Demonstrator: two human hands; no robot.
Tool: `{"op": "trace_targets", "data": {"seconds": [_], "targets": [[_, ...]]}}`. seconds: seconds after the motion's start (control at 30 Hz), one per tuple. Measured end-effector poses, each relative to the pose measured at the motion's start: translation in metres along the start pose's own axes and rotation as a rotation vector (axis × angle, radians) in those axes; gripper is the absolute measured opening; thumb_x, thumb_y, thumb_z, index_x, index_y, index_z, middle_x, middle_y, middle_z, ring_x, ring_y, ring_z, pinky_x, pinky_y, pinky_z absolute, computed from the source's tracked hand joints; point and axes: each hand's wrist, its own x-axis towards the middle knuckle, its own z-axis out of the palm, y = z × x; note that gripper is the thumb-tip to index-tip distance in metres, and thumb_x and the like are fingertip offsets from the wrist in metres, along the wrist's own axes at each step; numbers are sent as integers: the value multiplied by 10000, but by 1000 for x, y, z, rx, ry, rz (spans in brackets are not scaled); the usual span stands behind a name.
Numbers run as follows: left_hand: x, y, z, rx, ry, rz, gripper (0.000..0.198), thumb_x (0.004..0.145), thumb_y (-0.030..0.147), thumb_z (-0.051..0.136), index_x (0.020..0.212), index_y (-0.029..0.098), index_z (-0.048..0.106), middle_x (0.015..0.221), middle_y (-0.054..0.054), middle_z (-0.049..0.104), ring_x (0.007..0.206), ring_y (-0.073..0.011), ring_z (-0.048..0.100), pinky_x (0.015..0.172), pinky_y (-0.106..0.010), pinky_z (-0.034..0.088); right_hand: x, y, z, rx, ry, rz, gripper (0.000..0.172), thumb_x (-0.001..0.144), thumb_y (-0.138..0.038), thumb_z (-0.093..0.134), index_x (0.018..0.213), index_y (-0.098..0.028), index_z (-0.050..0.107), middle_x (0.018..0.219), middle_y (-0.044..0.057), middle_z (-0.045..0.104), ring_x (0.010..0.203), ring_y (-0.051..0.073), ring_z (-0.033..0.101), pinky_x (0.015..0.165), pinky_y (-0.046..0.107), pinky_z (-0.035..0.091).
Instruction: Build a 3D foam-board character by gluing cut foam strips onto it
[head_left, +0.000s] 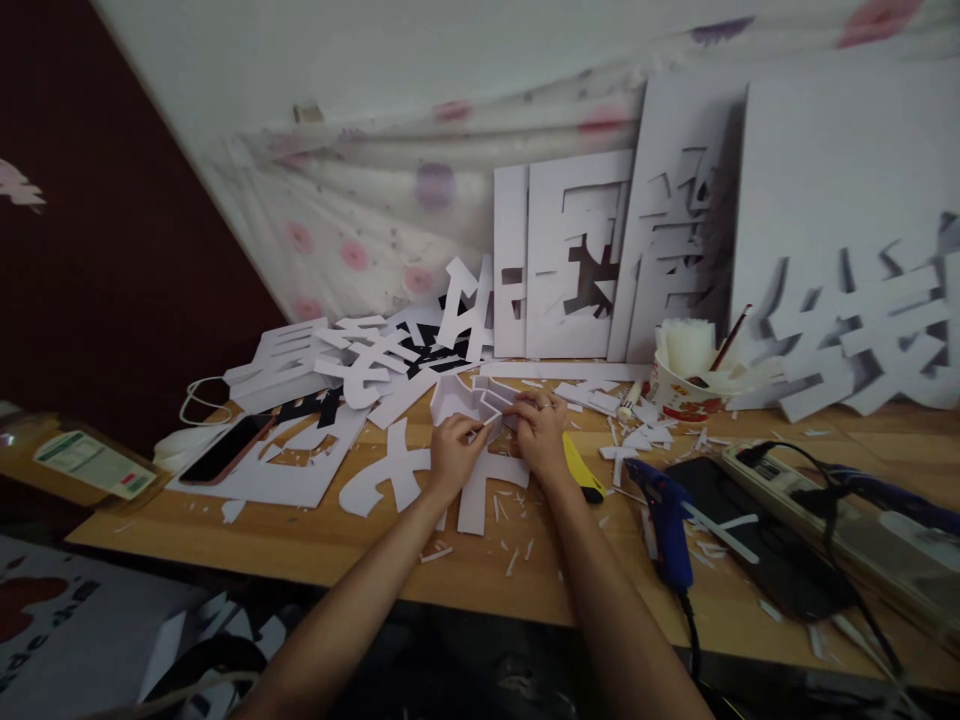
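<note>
White piece (454,397) between both hands (454,455) (540,430)

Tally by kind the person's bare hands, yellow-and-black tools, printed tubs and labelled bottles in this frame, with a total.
Left hand and right hand: 2
Yellow-and-black tool: 1
Printed tub: 1
Labelled bottle: 1
Total: 5

No full word can be read: dark letters (64,613) on white panel (120,630), lower left, are partly cut off; print on bottle label (94,463) and cup (688,402) is blurred; character-shaped openings in upright board (547,245) cannot be deciphered.
</note>
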Motion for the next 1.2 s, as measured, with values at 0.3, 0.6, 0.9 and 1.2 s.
{"op": "trace_targets", "data": {"seconds": [0.3, 0.6, 0.9, 1.2], "targets": [[3, 10, -5, -106, 82, -65, 131, 907, 275, 617, 943, 198, 716, 850, -48, 695, 774, -154, 633, 722, -294, 516, -3, -9, -3, -28, 46, -27, 368, 810, -98, 415, 861, -247, 748, 1116, 62, 628, 1106, 292, 399, 984, 501, 305], [3, -2, -1, -128, 65, -111, 218, 930, 362, 598, 926, 152, 657, 876, -20, 671, 807, -153, 645, 759, -352, 550, -7, -13, -2, -106, 111, -18, 306, 795, -106, 456, 803, -238, 732, 1118, 71, 626, 1123, 321, 383, 970, 530, 282], [2, -10, 1, -126, -1, -118, 223, 933, 363, 593, 1000, 157, 646, 982, -43, 673, 843, -160, 648, 772, -360, 560, -12, -9, 4, -161, 157, -58, 289, 789, -100, 494, 792, -250, 741, 1131, 67, 626, 1131, 308, 389, 968, 512, 281], [1, -13, 2, -118, -38, -124, 229, 936, 365, 588, 1020, 160, 643, 1002, -48, 672, 847, -160, 649, 774, -361, 562, -13, -11, 4, -175, 157, -67, 308, 787, -98, 468, 834, -247, 733, 1125, 69, 617, 1121, 304, 410, 976, 507, 294]]}}
